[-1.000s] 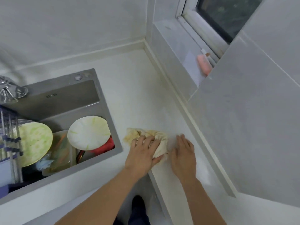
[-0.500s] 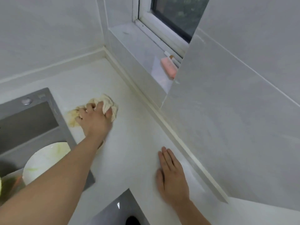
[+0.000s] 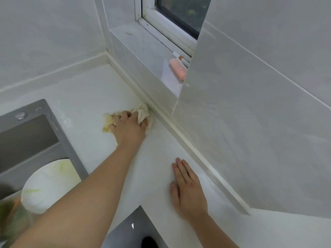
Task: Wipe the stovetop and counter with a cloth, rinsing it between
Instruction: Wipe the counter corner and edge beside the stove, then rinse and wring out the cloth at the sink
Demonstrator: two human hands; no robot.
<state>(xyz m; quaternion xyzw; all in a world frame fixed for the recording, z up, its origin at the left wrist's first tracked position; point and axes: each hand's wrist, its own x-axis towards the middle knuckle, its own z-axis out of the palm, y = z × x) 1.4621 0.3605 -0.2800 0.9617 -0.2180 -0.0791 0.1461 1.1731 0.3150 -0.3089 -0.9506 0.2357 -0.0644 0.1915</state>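
Countertop [image 3: 93,90], white stone, L-shaped, takes up most of the view, running back into a corner of pale grey tiled wall [image 3: 259,122]. Every place below is given relative to that countertop.

Set into its left part: grey stainless-steel sink [image 3: 44,111], square-cornered, with a round white plate [image 3: 48,183] streaked green lying in the basin. More dishes at the basin's lower left corner, too blurred to tell.

Above the countertop's rear right edge: recessed grey window ledge [image 3: 139,45] under a white-framed window [image 3: 172,31]. A pink oblong object [image 3: 177,68] lies on the ledge, close to the frame; what it is cannot be told.

Left hand [image 3: 129,129], arm stretched forward across the countertop, presses down on a crumpled cream-yellow cloth [image 3: 143,113], fingers curled into its folds. The cloth lies on the countertop's back portion, its far end touching the raised cream edging strip [image 3: 179,129] where surface meets wall.

Right hand [image 3: 189,190] rests palm down on the countertop's near right stretch, fingers straight and together, holding nothing, just beside the same edging strip. The two hands are well apart.
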